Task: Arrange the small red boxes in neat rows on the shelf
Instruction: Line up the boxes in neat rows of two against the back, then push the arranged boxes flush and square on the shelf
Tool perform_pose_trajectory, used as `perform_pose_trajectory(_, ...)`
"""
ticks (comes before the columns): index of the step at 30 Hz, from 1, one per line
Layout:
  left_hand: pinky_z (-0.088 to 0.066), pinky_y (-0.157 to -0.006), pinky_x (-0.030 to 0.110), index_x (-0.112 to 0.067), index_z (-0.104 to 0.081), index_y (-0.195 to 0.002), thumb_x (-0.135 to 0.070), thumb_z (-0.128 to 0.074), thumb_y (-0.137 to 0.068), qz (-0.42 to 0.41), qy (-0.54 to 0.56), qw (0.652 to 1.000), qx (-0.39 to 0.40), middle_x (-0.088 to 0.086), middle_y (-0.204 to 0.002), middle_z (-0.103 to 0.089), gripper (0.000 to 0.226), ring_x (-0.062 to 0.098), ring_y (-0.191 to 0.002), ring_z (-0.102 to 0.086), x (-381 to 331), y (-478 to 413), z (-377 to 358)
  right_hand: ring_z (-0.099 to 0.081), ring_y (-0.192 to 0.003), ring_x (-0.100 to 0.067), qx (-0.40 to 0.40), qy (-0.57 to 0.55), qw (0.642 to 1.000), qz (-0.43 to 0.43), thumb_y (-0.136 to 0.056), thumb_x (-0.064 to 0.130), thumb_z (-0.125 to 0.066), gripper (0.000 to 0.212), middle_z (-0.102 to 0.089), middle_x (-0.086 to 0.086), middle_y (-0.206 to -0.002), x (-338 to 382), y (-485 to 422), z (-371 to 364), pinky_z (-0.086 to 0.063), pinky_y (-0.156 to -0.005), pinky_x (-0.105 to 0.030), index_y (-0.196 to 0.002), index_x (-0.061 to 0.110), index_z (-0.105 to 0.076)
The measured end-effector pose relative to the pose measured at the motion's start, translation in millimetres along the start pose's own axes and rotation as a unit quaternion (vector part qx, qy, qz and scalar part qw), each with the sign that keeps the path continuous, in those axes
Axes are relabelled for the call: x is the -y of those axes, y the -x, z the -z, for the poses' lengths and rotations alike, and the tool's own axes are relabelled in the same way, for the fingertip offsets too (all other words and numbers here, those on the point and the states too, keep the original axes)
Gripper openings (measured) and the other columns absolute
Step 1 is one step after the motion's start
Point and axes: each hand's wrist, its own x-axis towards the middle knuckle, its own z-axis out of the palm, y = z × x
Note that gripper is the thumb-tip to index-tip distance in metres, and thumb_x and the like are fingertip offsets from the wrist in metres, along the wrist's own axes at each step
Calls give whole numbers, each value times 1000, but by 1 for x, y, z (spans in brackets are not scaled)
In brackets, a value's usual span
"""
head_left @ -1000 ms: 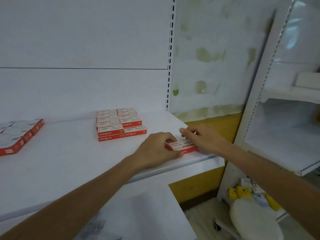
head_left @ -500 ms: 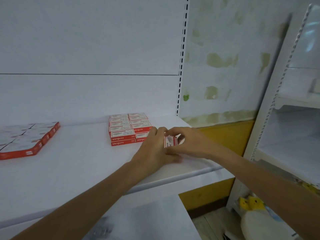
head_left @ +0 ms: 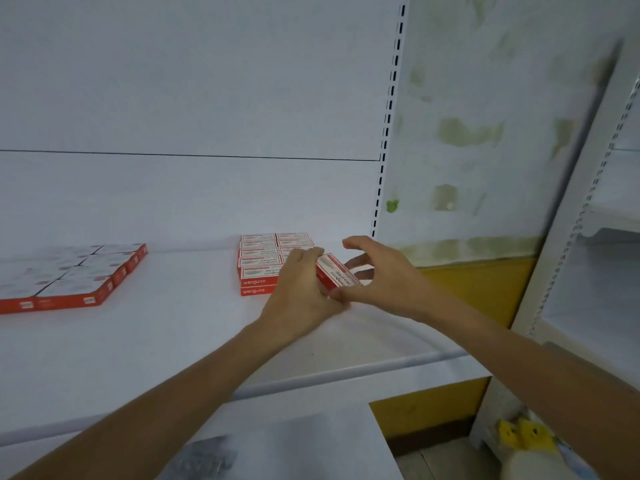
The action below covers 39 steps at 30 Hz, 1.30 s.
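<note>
Nearest us runs the front edge of the shelf (head_left: 173,341). Just beyond it, our left hand (head_left: 301,285) curls its fingers (head_left: 310,253) round the left side of a small red box (head_left: 337,271), which sits tilted. At three o'clock our right hand (head_left: 381,275) sets its thumb on the box's near corner with fingers spread wide; we cannot tell if they touch the far end. We judge the box light, stiff card, best held by its long sides. At ten o'clock lie the stacked boxes (head_left: 259,263).
</note>
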Motion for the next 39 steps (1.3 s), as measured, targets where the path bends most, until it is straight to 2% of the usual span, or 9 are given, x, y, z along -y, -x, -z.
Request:
perform_pose_trajectory(5,-31,-70,-7,-14,-39,-132,-31,-82,-63,7,25,997,-76,6,-127,-43,83,8,-101,-41,-2,-5,3,-62,-79,-4,-47,39,998,0,-74,44,-69,40,-65,9,-104,10,-4,-4,-53,-71,-23,-108,25,-61)
perform_pose_trajectory(10,-39,-90,17,-16,-47,-126,-26,-77,-71,18,-3,996,-89,2,-125,-53,64,10,-107,-47,8,-3,12,-61,-86,-9,-114,-16,993,13,-75,20,-75,49,-60,-4,-111,11,-7,-2,-50,-81,-17,-120,14,-59)
perform_pose_trajectory(16,-41,-60,-3,-11,-56,-116,-8,-75,-73,79,102,986,-108,3,-118,-60,47,7,-82,-57,16,-5,17,-62,-105,-11,-93,-15,995,42,-85,15,-64,42,-65,-1,-119,11,-13,-9,-48,-95,-24,-125,13,-53)
perform_pose_trajectory(21,-42,-61,-4,-11,-59,-107,-10,-74,-74,52,65,990,-111,-1,-108,-59,37,3,-74,-55,18,-5,21,-63,-98,-12,-54,56,996,43,-85,23,-64,43,-65,0,-119,2,-21,-11,-49,-93,-28,-126,18,-54)
perform_pose_trajectory(25,-49,-71,18,-18,-61,-95,-18,-69,-78,19,-39,998,-37,-8,-95,-58,19,8,-81,-57,25,-1,35,-53,-80,-8,-35,69,997,13,-84,19,-65,35,-67,-4,-109,-8,-26,-21,-35,-70,-2,-118,14,-61)
perform_pose_trajectory(27,-48,-72,28,-24,-59,-83,-22,-65,-80,15,-97,995,11,-12,-87,-59,7,10,-81,-58,29,5,42,-53,-78,-9,-13,76,997,-6,-83,18,-65,32,-67,-6,-107,-12,-30,-26,-32,-65,-5,-115,12,-63)
perform_pose_trajectory(30,-38,-65,22,-25,-58,-84,-27,-60,-82,7,-161,986,46,-14,-87,-55,3,10,-83,-54,35,14,49,-58,-85,-12,-1,81,997,-12,-82,23,-67,34,-64,-5,-112,-14,-38,-31,-34,-72,-13,-114,14,-64)
perform_pose_trajectory(33,-36,-72,22,-21,-59,-92,-28,-58,-84,20,-180,983,33,-9,-96,-53,11,10,-88,-50,43,20,50,-55,-82,-12,-5,80,997,-1,-79,21,-69,33,-59,-7,-110,-14,-45,-35,-30,-69,-12,-111,15,-65)
perform_pose_trajectory(39,-32,-80,16,-21,-61,-87,-25,-67,-78,131,-103,986,-28,-6,-102,-39,11,8,-93,-46,52,17,47,-52,-89,-14,5,83,996,6,-78,20,-66,29,-58,-7,-110,-15,-52,-42,-38,-77,-21,-107,16,-62)
